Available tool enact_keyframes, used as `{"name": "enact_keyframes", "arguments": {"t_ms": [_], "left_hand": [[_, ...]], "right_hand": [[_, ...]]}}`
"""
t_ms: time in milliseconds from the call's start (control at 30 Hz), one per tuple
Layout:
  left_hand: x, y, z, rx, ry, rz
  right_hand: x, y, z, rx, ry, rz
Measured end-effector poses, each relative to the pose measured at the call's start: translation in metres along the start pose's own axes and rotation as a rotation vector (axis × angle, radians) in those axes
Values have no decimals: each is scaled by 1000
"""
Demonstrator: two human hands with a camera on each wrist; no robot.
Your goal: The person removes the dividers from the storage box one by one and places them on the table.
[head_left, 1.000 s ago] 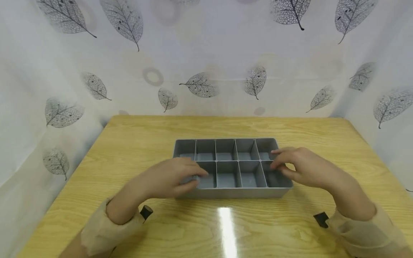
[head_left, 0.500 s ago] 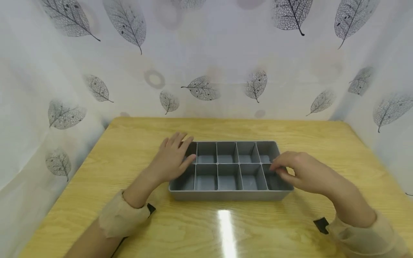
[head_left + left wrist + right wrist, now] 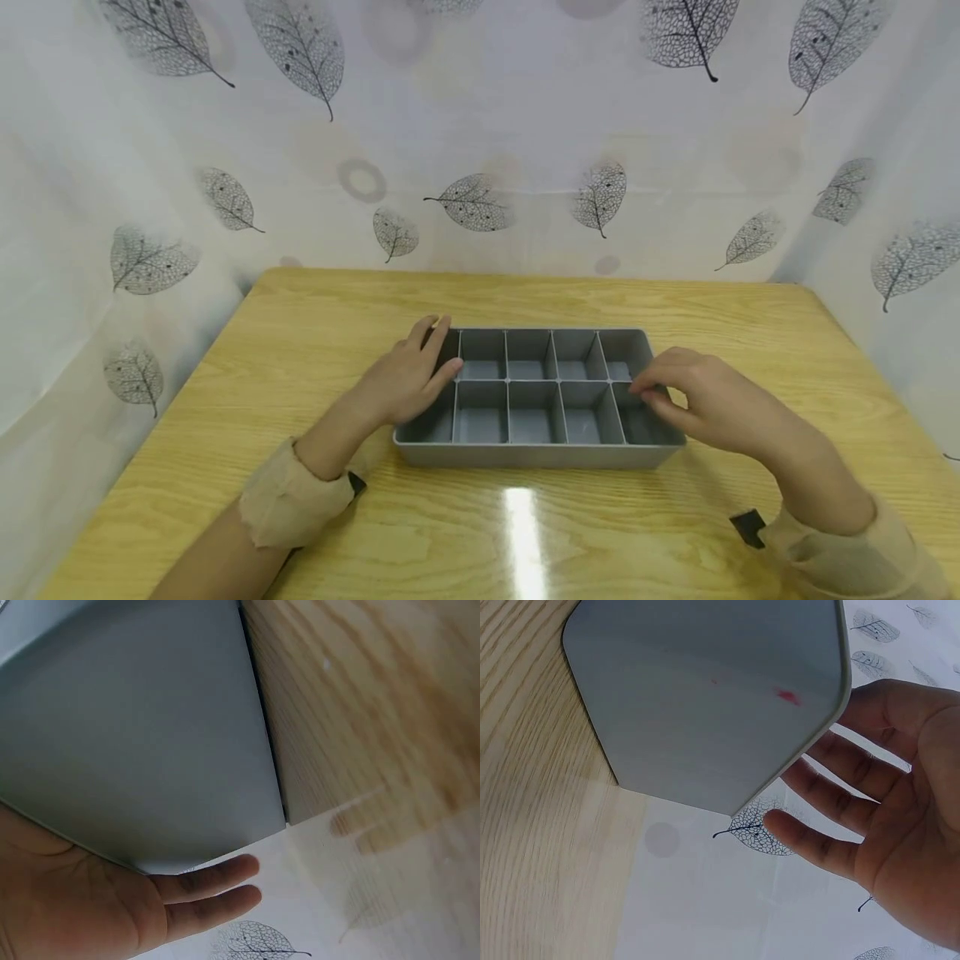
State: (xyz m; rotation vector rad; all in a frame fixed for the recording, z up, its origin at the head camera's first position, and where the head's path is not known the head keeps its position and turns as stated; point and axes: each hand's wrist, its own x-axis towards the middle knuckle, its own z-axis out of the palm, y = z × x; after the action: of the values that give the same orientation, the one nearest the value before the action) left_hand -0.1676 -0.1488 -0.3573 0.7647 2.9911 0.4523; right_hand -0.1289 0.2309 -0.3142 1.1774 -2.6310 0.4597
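Note:
A grey divided organizer box (image 3: 536, 456) stands on the table, its two rows of compartments open upward. My left hand (image 3: 397, 379) lies over the box's left side, its fingers toward the far left corner and its thumb above the left compartments. In the left wrist view, two straight fingers (image 3: 217, 896) extend past the box's end wall (image 3: 142, 742). My right hand (image 3: 708, 404) reaches over the right rim, with bent fingers and thumb above the right compartments. Loosely spread fingers (image 3: 817, 847) show beside the box's end wall (image 3: 705, 705) in the right wrist view.
The box rests on a wooden table (image 3: 300, 325). Behind the table hangs a pale curtain (image 3: 525, 108) with printed leaves. Beige cuffs (image 3: 296, 496) cover both wrists, each with a small dark piece (image 3: 747, 527) beside it.
My left hand has moved from the near left compartments to the far left side of the box. The right hand stays at the right rim, its fingers drawn slightly closer together.

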Motion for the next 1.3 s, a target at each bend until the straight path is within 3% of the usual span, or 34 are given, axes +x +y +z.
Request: {"name": "enact_keyframes", "arguments": {"t_ms": [800, 1300], "left_hand": [[-1, 1, -1, -19, -10, 3], [-1, 2, -4, -20, -22, -9]], "right_hand": [[0, -9, 5, 12, 25, -19], [3, -19, 5, 81, -36, -43]]}}
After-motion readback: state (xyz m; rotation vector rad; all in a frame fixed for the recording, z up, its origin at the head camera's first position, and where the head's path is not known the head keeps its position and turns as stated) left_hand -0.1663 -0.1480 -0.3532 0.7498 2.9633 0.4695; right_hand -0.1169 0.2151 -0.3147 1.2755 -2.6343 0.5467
